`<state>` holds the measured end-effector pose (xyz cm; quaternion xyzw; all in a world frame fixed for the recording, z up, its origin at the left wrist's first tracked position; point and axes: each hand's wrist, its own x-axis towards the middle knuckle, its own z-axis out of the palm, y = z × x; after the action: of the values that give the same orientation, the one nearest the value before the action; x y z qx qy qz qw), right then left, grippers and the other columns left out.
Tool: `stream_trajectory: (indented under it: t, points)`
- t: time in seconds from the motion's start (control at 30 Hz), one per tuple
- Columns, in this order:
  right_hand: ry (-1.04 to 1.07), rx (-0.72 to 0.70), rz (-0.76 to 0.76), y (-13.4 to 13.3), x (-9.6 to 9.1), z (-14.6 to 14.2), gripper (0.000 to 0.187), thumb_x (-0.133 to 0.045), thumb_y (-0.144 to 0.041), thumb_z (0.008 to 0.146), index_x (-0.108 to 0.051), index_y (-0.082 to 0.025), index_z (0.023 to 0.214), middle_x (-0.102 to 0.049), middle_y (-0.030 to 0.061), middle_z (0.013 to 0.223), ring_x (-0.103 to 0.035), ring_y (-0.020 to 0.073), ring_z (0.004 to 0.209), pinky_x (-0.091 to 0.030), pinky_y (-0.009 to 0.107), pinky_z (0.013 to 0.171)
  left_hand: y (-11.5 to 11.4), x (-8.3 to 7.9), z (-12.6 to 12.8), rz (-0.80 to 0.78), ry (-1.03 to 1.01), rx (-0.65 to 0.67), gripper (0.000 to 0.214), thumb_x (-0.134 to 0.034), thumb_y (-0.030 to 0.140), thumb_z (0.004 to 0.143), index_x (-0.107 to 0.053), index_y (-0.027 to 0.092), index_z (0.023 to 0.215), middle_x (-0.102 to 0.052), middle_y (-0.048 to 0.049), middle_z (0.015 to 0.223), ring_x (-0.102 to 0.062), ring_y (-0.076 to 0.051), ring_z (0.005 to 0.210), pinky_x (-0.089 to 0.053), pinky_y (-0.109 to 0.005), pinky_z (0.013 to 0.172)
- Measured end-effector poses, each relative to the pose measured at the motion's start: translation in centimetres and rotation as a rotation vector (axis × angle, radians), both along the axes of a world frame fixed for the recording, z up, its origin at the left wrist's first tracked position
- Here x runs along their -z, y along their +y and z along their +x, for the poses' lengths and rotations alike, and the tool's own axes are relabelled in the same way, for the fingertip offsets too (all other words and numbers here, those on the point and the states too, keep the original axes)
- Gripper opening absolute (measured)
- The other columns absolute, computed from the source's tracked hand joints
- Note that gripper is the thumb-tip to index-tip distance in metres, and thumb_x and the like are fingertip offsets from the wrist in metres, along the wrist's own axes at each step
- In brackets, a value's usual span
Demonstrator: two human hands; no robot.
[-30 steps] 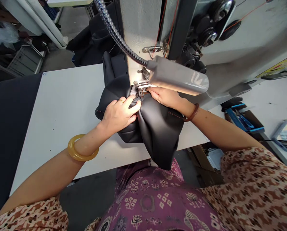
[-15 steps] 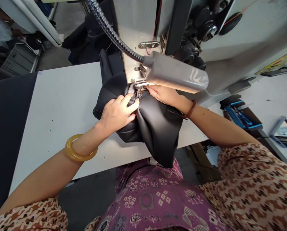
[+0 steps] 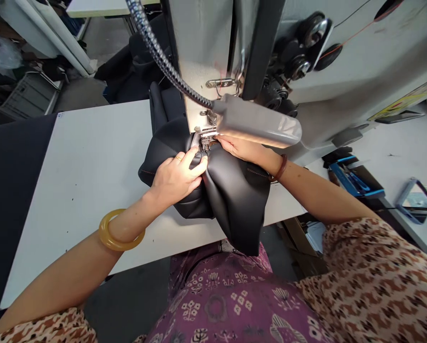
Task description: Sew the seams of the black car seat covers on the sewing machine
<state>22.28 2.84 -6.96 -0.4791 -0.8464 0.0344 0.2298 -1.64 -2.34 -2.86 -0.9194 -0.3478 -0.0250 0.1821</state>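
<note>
1. Well to the left of our grip, dark cloth (image 3: 13, 181) lies alongside the white tabletop (image 3: 88, 162), which spreads between that cloth and our working spot.
2. Just behind the grip on this side, a yellow bangle (image 3: 118, 245) rings our left forearm.
3. At the grip itself, our left hand (image 3: 176, 178) rests on the black material (image 3: 235, 190), index finger and thumb reaching to the presser foot (image 3: 205, 143). We see it pressing from above; whether it also pinches a fold, we can't make out.
4. Between our two hands, the material sits bunched beneath the sewing machine (image 3: 206, 52), one end draping past the table's near edge toward our lap. We judge the step in hand to be guiding the piece at the foot.
5. Right of the foot, our right hand (image 3: 244, 151) touches the same material, partly under the lamp (image 3: 259, 125). Its fingertips are too hidden for us to say how they hold. As we judge it, the next move calls for even, light guidance from both sides, the layers flat and our fingertips clear of the needle area.
6. Well right of the grip stands a blue-edged box (image 3: 371, 177).
</note>
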Motion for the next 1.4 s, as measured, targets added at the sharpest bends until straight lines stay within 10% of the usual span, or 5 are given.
stream_trajectory:
  t: [0.6, 0.77, 0.93, 1.07, 1.4]
  points:
    - [-0.09, 0.13, 0.168, -12.2, 0.6, -4.9, 0.037, -0.03, -0.013, 0.093, -0.066, -0.012, 0.104, -0.061, 0.0183, 0.119, -0.056, 0.0257, 0.112, -0.051, 0.039, 0.087, -0.9, -1.5, 5.8, -0.16, -0.203, 0.039, 0.032, -0.041, 0.012, 0.082, -0.069, 0.011, 0.097, -0.069, -0.0113, 0.104, -0.062, -0.023, 0.102, -0.049, -0.034, 0.092]
    - [0.098, 0.162, 0.3, -13.5, 3.4, 2.0, 0.025, -0.041, -0.02, 0.091, -0.064, -0.018, 0.102, -0.063, 0.0116, 0.116, -0.055, 0.0241, 0.116, -0.049, 0.042, 0.097, -1.6, -1.8, 9.7, -0.264, -0.124, -0.126, 0.031, -0.038, 0.024, 0.089, -0.067, 0.013, 0.089, -0.068, -0.0104, 0.096, -0.066, -0.023, 0.086, -0.05, -0.032, 0.073]
    - [-0.207, 0.808, -0.317, -15.1, 9.3, 11.0, 0.033, -0.05, -0.034, 0.089, -0.058, -0.012, 0.112, -0.061, 0.021, 0.11, -0.057, 0.0339, 0.101, -0.051, 0.046, 0.075, -2.2, -0.9, 10.0, -0.286, -0.276, -0.297, 0.031, -0.043, 0.036, 0.092, -0.065, 0.016, 0.099, -0.071, -0.0088, 0.093, -0.067, -0.024, 0.087, -0.047, -0.031, 0.072]
    - [-0.317, 0.834, -0.473, -16.1, 12.5, 13.5, 0.03, -0.033, -0.011, 0.091, -0.057, -0.006, 0.107, -0.056, 0.0238, 0.117, -0.052, 0.0301, 0.111, -0.046, 0.037, 0.081, -2.3, 1.5, 8.7, -0.138, -0.37, -0.245, 0.03, -0.045, 0.029, 0.091, -0.067, 0.018, 0.108, -0.072, -0.0107, 0.096, -0.067, -0.025, 0.084, -0.045, -0.033, 0.073]
    - [-0.075, 0.34, -0.566, -9.7, -4.1, 9.4, 0.046, -0.023, -0.053, 0.095, -0.054, -0.02, 0.087, -0.057, -0.0005, 0.066, -0.052, 0.0127, 0.063, -0.037, 0.023, 0.062, -1.3, 4.4, 6.9, 0.132, -0.353, 0.103, 0.033, -0.042, 0.017, 0.088, -0.068, 0.012, 0.108, -0.069, -0.0164, 0.091, -0.064, -0.02, 0.072, -0.039, -0.03, 0.059]
